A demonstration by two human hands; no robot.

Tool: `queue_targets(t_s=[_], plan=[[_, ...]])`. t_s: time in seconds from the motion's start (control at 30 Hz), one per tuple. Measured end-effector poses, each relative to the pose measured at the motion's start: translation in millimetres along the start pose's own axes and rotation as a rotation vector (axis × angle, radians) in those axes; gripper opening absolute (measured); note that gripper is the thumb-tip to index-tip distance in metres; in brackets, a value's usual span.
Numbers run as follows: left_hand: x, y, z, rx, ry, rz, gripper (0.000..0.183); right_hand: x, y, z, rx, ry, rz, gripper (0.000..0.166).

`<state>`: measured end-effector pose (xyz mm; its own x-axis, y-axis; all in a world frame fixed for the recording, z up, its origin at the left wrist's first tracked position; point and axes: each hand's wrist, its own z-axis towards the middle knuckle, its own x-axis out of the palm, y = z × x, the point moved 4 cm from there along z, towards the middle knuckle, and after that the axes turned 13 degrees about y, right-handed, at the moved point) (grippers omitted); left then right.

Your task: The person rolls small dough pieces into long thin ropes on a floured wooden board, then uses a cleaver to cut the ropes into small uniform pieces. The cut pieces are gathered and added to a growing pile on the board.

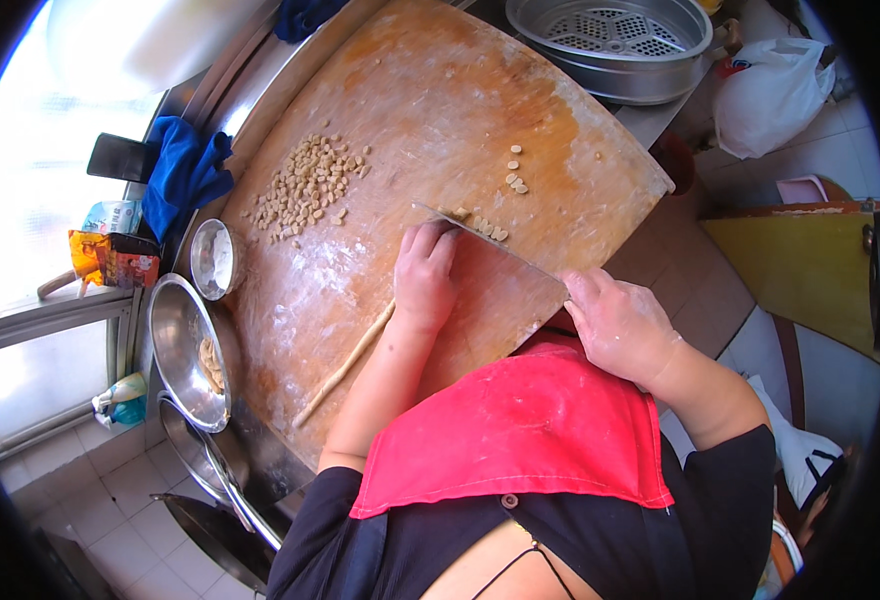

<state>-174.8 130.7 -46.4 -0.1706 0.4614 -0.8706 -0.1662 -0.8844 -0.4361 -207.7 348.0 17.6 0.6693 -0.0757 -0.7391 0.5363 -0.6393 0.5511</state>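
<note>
My right hand grips the handle end of a knife, its long metal blade slanting up and left across the wooden board. Close against the blade is my left hand, fingers curled down over a thin dough rope. The rope runs from under that hand toward the lower left; the part beneath the fingers is hidden. Just beyond the blade lies a short row of cut dough pieces. A few more pieces are farther up the board. A wide heap of small dough pieces spreads at the left.
Along the left edge stand a small metal bowl of flour and a larger metal bowl with dough inside. A blue cloth lies near the window. A perforated metal steamer sits beyond the board's far right edge.
</note>
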Motion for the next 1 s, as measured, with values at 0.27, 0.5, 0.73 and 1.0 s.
queue_targets(t_s=[0.27,0.5,0.73,1.0], plan=[[-0.7,1.8,-4.5,-0.004,0.011,-0.001,0.025,7.4,4.8,-0.1,0.025,0.029,-0.019,0.028],[-1.6,5.6,-10.7,-0.011,-0.022,0.007,0.025,2.7,15.5,-4.6,-0.007,0.01,0.009,0.028],[-5.1,4.7,-13.2,-0.021,-0.026,0.012,0.025,3.9,18.2,-5.5,-0.007,0.004,0.019,0.026],[-7.5,5.0,-17.1,0.001,-0.041,-0.004,0.024,12.7,15.2,-3.0,-0.008,0.015,0.003,0.028]])
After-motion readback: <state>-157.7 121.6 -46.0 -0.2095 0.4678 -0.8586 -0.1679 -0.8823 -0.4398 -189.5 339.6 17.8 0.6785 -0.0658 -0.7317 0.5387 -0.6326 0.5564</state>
